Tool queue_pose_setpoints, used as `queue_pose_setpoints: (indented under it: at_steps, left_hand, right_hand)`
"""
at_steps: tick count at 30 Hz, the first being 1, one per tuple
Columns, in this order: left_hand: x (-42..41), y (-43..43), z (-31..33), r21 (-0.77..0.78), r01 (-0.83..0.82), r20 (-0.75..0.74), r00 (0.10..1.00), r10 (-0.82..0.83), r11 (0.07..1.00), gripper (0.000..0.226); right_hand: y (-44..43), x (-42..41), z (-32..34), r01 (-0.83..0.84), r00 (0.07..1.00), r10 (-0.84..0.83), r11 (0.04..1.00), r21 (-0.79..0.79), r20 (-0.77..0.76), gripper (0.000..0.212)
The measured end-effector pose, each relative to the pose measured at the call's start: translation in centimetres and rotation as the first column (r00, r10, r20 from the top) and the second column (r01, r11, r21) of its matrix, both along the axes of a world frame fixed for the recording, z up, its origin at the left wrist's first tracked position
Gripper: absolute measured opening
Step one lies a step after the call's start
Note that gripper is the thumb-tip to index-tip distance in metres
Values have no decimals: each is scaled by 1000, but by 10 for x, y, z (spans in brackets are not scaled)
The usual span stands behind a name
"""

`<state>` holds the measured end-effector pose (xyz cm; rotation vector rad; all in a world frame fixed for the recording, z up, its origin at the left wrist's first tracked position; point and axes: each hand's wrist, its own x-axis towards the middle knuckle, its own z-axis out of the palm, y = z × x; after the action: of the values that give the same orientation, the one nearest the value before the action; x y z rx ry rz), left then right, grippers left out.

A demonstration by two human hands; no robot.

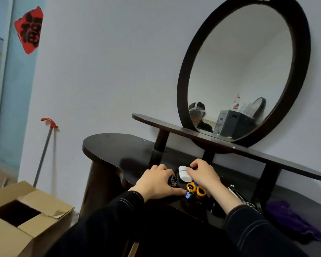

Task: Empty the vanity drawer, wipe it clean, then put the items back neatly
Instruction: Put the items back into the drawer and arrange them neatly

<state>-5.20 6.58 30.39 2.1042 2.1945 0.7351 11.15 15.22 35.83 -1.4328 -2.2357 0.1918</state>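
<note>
Pinching smooth white cylindrical jar (183,175), right hand (205,175); left hand (158,181) curled, seemingly gripping round clip holder (173,180).

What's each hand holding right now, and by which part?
The right hand pinches the white jar at its right end. The left hand curls round a bundle of clips; exact grip hidden.

A cardboard box (26,229) sits at lower left, its flaps open. Behind it, a metal pole (44,153) with a red hooked top leans on the pale wall (109,71). At upper left hangs a torn red paper (29,30) with a black character. At upper right, a dark-framed oval mirror (302,52) stands on a dark shelf (156,121) and reflects a grey crate and a red-labelled bottle.
</note>
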Motion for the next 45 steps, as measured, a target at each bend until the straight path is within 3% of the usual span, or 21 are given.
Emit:
queue_pose_setpoints:
  at_steps: [4,9,11,14,17,20,23,25,27,29,31,33,34,38,41,45]
  left_hand:
    - [0,1,-3,26,3,-2,1000,-3,1000,92]
    - [0,1,-3,46,2,2,1000,-2,999,86]
    - [-1,1,-3,58,9,18,1000,-10,998,87]
    - [-2,-3,-1,109,11,70,997,-19,994,87]
    - [1,-10,3,211,-9,161,987,-26,977,80]
    - [6,-26,10,327,-56,314,948,-53,944,67]
    - [31,-61,9,543,-125,472,863,-179,831,42]
    - [60,-95,0,709,-78,402,861,-310,701,29]
    - [84,-124,-19,751,-16,382,826,-414,660,27]
    - [94,-144,-46,688,-52,505,750,-427,723,32]
    - [94,-156,-74,532,-93,695,616,-371,842,36]
    - [91,-164,-104,348,-68,848,447,-283,935,39]
    - [89,-165,-120,274,-46,884,406,-233,961,42]
    - [83,-164,-173,90,20,863,497,-88,996,59]
    - [81,-159,-200,12,90,792,607,-64,996,64]
    - [84,-151,-226,-60,200,719,689,-97,978,65]
  right_hand:
    - [12,-25,-7,82,991,-81,997,-6,109,35]
    - [19,-33,-10,123,987,-122,992,-6,102,48]
    - [21,-29,-9,99,995,-99,995,31,6,48]
    - [17,-18,-1,6,961,15,997,74,-277,38]
    - [-5,0,6,-112,821,181,981,158,-541,29]
    - [-44,17,6,-184,655,259,966,182,-710,24]
    - [-90,36,-12,-297,455,276,943,147,-847,21]
    - [-124,46,-33,-400,338,269,908,122,-902,27]
    - [-155,54,-64,-493,277,245,866,81,-929,39]
    - [-177,63,-97,-518,285,183,855,9,-941,42]
    - [-188,75,-131,-507,320,92,857,-89,-943,37]
    - [-190,86,-163,-514,394,17,833,-205,-919,33]
    - [-189,92,-180,-520,457,-1,811,-268,-889,35]
    - [-178,109,-232,-539,698,36,683,-492,-715,46]
    - [-171,115,-264,-545,763,62,598,-588,-644,47]
    - [-170,119,-302,-503,825,32,499,-706,-565,64]
